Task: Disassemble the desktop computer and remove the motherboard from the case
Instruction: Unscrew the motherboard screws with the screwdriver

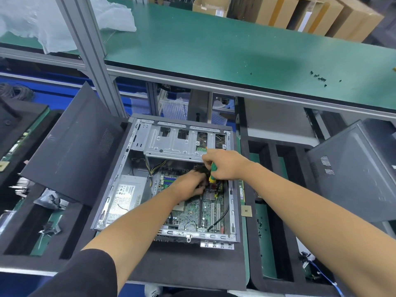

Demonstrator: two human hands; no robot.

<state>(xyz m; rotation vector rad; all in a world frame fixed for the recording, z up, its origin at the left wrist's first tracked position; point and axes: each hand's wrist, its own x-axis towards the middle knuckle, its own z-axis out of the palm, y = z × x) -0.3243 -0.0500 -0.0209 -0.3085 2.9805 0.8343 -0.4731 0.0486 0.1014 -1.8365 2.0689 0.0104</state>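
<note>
An open grey desktop case (pixel 120 181) lies flat on a black foam mat in front of me. Inside it the green motherboard (pixel 192 209) is bolted down, with a silver power supply (pixel 126 196) to its left and a metal drive cage (pixel 171 142) at the far end. My right hand (pixel 222 163) grips a green and yellow screwdriver (pixel 212 173) held upright over the board's far right part. My left hand (pixel 188 185) reaches in beside it, fingers curled on a dark part or cable bundle under the screwdriver; what it holds is mostly hidden.
A black side panel (pixel 72 146) leans at the left, another grey case cover (pixel 360 168) at the right. Several black screws (pixel 319 78) lie on the green bench above. A CPU chip (pixel 246 211) rests on the mat right of the case. Cardboard boxes stand at the back.
</note>
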